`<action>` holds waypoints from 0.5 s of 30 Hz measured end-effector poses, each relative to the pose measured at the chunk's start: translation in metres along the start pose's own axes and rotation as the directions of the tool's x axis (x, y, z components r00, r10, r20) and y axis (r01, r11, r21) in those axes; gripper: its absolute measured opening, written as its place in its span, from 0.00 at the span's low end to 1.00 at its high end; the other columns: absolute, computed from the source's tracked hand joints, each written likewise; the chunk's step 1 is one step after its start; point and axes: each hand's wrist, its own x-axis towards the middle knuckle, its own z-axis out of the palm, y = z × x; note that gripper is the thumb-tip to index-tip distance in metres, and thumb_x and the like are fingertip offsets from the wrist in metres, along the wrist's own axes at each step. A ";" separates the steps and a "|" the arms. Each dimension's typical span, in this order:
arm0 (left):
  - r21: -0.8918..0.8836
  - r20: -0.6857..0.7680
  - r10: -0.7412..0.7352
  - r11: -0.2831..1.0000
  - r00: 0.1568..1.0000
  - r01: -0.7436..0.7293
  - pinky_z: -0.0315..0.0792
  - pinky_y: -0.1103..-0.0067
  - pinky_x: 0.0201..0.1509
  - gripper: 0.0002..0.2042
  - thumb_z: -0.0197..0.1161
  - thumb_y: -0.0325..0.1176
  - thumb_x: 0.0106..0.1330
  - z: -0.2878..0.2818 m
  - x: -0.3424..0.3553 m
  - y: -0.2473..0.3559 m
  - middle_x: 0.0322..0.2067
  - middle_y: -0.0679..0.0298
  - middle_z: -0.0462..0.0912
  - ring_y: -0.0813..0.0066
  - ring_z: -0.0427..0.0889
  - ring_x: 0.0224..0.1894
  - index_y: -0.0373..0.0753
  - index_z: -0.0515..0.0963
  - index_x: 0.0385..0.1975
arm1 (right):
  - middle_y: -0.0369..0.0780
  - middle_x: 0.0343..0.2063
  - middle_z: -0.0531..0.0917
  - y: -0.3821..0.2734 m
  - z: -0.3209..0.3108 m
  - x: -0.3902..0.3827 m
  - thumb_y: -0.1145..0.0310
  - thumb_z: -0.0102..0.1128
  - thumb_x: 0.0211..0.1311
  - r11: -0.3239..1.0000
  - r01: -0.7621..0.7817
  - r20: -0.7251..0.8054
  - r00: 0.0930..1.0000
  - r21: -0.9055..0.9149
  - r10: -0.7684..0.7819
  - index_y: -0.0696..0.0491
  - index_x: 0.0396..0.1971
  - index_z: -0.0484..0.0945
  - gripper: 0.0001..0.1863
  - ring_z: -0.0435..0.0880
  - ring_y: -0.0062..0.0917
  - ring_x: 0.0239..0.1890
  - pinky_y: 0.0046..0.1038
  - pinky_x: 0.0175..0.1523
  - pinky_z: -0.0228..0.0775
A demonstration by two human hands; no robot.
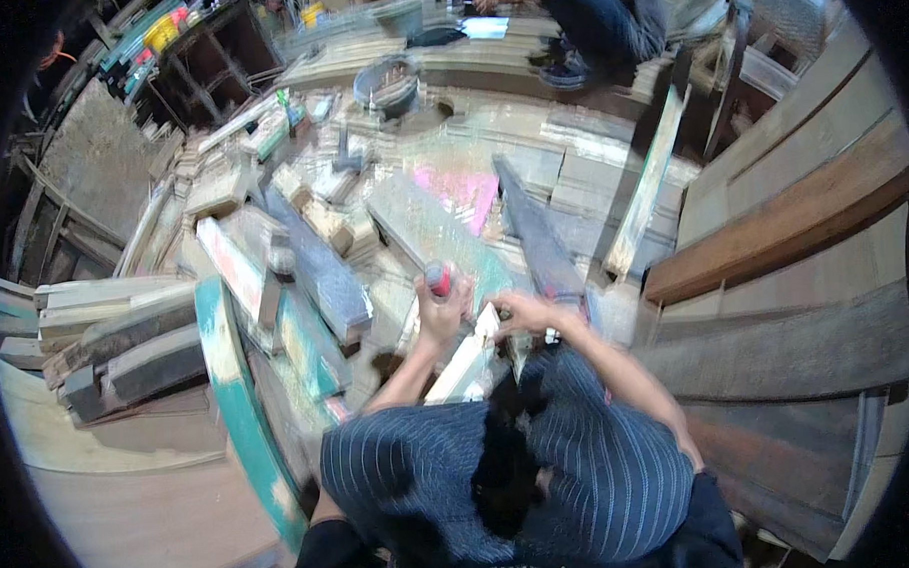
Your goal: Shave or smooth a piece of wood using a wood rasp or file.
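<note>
My left hand (441, 309) is closed around an upright red-and-grey handle (438, 277); the rest of that tool is hidden, so its kind does not show. Just to its right, my right hand (524, 313) has its fingers curled at the far tip of a pale wooden strip (463, 369). The strip slants away from my lap, its tip between finger and thumb. Beyond both hands lies a long grey-green board (433, 230). Motion smears the picture, and small details near the fingers are unclear.
Loose boards surround me, including a green-painted curved plank (241, 412) and dark beams (319, 274) on the left. Long planks (787, 212) line the right. Farther off are a pink sheet (461, 194), a round basin (386, 84) and another person's legs (606, 23).
</note>
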 end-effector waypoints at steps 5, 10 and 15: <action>0.158 -0.008 -0.024 0.987 1.000 0.025 0.54 0.82 0.18 0.08 0.52 0.32 0.71 -0.004 -0.016 0.009 0.15 0.71 0.61 0.84 0.57 0.15 0.42 0.63 0.29 | 0.50 0.49 0.75 -0.019 0.037 -0.054 0.57 0.66 0.55 0.993 -0.122 -0.633 0.768 0.000 0.094 0.56 0.56 0.69 0.31 0.72 0.44 0.52 0.35 0.60 0.61; 0.073 -0.043 -0.035 0.997 0.998 0.038 0.54 0.82 0.16 0.09 0.53 0.29 0.69 -0.001 -0.012 0.017 0.15 0.70 0.63 0.83 0.59 0.12 0.41 0.63 0.25 | 0.51 0.47 0.77 -0.011 0.092 -0.131 0.59 0.62 0.59 0.782 -0.566 -0.536 0.588 0.262 0.605 0.57 0.54 0.69 0.27 0.74 0.43 0.52 0.37 0.55 0.66; 0.022 -0.026 -0.057 0.998 0.998 0.058 0.57 0.85 0.15 0.10 0.59 0.26 0.63 -0.002 0.004 0.009 0.14 0.73 0.65 0.86 0.62 0.13 0.40 0.66 0.21 | 0.46 0.37 0.78 0.006 0.112 -0.147 0.57 0.63 0.55 0.537 -0.627 -0.366 0.394 0.564 0.843 0.57 0.45 0.71 0.24 0.77 0.37 0.41 0.33 0.48 0.67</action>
